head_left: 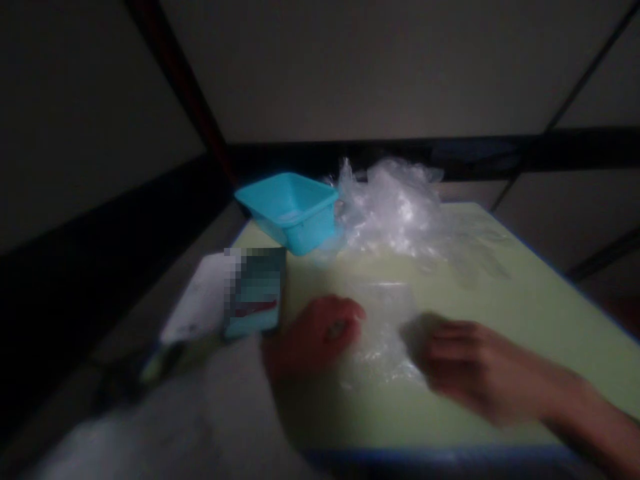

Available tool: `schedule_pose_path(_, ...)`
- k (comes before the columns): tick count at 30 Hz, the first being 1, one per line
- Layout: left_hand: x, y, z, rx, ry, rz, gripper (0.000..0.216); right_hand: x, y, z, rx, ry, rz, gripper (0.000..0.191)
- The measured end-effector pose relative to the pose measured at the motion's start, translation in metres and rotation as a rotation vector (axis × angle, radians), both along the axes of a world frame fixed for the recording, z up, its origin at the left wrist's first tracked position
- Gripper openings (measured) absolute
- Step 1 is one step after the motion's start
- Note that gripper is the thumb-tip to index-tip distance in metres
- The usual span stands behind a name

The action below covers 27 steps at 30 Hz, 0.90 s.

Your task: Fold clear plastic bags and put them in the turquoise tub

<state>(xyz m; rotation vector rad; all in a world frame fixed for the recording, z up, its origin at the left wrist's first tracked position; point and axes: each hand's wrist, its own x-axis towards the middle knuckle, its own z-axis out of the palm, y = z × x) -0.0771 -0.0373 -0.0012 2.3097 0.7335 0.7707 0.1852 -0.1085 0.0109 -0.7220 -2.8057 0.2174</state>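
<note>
Item: clear plastic bag (383, 333) flat on green table (525, 300), step approx. flattening/opening; left hand (313, 337) fisted at its edge, right hand (467, 367) fingers together on it, grip unclear w/ blur; next needs a firm pinch.

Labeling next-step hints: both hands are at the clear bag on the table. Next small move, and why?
Probably pin the flat clear bag with the left hand and pinch its edge with the right hand. Both hands flank it, but blur hides any grip.

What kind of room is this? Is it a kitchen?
Hard to tell; it looks like a dim packing spot, not a kitchen: a pale green table, a blue tub and heaped clear plastic bags.
</note>
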Motion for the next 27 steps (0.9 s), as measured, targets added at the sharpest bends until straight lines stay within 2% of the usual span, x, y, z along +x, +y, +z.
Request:
schedule_pose_path(3,-0.001,0.003,-0.001,-0.119,-0.043,0.13,0.012,0.0,-0.003,0.0,0.038,-0.003,-0.028,0.027)
schedule_pose_path(6,-0.001,0.006,-0.001,-0.214,-0.051,0.195,0.009,0.0,-0.006,-0.002,0.061,-0.013,-0.046,0.026)
schedule_pose_path(12,0.0,0.005,-0.003,-0.253,-0.062,0.294,0.009,0.005,-0.012,-0.008,0.085,-0.019,-0.069,0.023)
schedule_pose_path(15,0.001,0.005,-0.004,-0.281,-0.124,0.314,0.008,0.006,-0.014,-0.007,0.083,-0.02,-0.083,0.024)
schedule_pose_path(27,0.0,0.006,-0.007,-0.265,-0.016,0.285,0.008,0.0,-0.016,0.001,0.192,0.02,-0.05,0.031)
